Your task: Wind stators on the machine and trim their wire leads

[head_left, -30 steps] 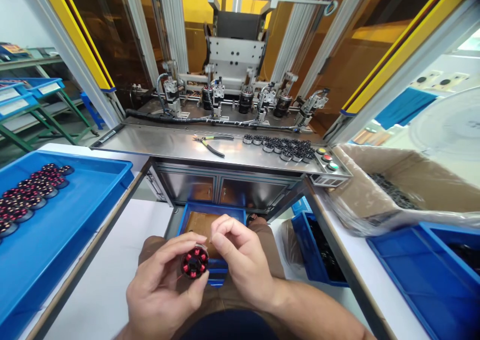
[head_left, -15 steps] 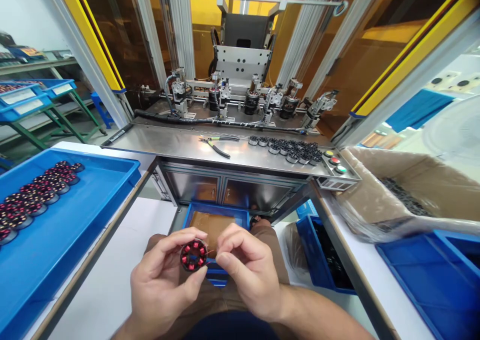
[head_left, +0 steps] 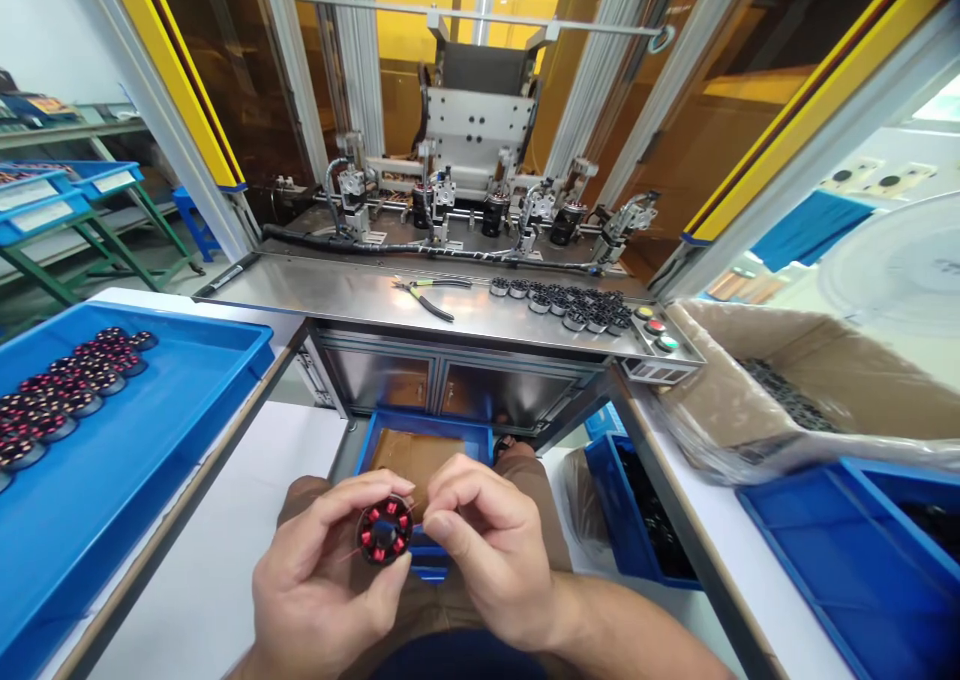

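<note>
My left hand (head_left: pixel 322 560) is closed around the rim of a small round motor stator (head_left: pixel 385 532), thumb below and fingers above. The stator has a black frame, red wire coils around its ring and an open centre that faces me. A thin wire end (head_left: pixel 349 556) sticks out at its lower left. Close to the stator's right edge, my right hand (head_left: pixel 487 540) is pinched, with thumb and forefinger together on a fine wire lead (head_left: pixel 414 506). The exact grip on that lead is too small to see clearly. Both hands are above my lap.
Wound stators (head_left: pixel 71 390) stand in rows in a blue tray (head_left: pixel 187 430) at left. Cutting pliers (head_left: pixel 427 298) and several black-and-silver cores (head_left: pixel 574 300) lie on the machine's metal ledge (head_left: pixel 330 295), beside push buttons (head_left: pixel 656 327). A lined carton (head_left: pixel 847 370) and blue bins (head_left: pixel 810 540) stand at right.
The stator has turned in my left hand, and a wire end now shows at its lower left. My right hand has come slightly closer to it. The whole view has shifted a little.
</note>
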Demonstrator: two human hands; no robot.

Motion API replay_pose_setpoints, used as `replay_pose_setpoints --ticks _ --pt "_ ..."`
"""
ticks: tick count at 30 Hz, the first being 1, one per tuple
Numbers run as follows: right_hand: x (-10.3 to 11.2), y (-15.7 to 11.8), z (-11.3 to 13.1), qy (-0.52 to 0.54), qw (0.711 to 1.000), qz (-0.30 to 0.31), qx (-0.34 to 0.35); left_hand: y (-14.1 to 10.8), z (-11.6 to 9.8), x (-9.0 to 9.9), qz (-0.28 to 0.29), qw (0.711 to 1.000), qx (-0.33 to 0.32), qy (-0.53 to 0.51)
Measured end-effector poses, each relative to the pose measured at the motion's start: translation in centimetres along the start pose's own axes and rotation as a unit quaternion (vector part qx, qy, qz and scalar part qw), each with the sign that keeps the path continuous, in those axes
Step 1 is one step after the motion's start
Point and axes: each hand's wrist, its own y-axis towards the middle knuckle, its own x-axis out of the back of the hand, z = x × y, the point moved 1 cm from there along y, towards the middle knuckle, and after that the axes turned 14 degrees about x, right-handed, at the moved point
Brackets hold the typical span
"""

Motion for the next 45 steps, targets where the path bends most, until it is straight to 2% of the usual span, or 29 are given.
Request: replay_pose_setpoints --ticks 5,14,18,23,28,31,34,36,39,42,45 --pt "-0.2 -0.2 0.0 -0.011 1.0 -0.004 0.014 0.1 -0.2 -0.1 -0.005 0.999 0.026 -0.041" --pt "1.1 0.7 0.1 -0.067 0.982 0.107 0.142 0.9 -0.7 0.4 0.076 0.984 0.1 -0.129" --pt "0.8 1.0 0.3 -0.087 0.975 0.111 0.169 0.9 -0.9 0.2 0.08 0.983 0.103 -0.129" --pt "0.5 0.3 0.5 -0.086 0.984 0.066 0.142 0.6 -0.7 0.1 0.061 0.987 0.089 -0.118" --pt "-0.1 -0.4 0.9 -0.07 0.989 0.032 0.129 0.0 -0.4 -0.3 0.002 0.996 0.046 -0.07" --pt "-0.3 -0.5 1.0 -0.065 0.987 0.033 0.141 -0.3 -0.5 -0.6 -0.022 0.998 0.031 -0.054" --pt "0.0 -0.3 0.8 -0.055 0.983 0.065 0.16 -0.1 -0.8 -0.6 -0.028 0.996 0.037 -0.07" --pt "0.6 0.1 0.6 -0.047 0.98 0.087 0.171 0.2 -0.9 -0.4 -0.017 0.993 0.062 -0.095" --pt "1.6 1.3 0.5 -0.05 0.975 0.112 0.184 0.6 -1.0 -0.3 0.044 0.98 0.127 -0.146" --pt "2.2 2.8 0.5 -0.047 0.964 0.169 0.198 0.7 -1.2 -0.5 0.109 0.951 0.194 -0.213" --pt "2.2 3.9 0.5 -0.019 0.954 0.217 0.203 0.5 -1.4 -1.0 0.125 0.917 0.271 -0.263"
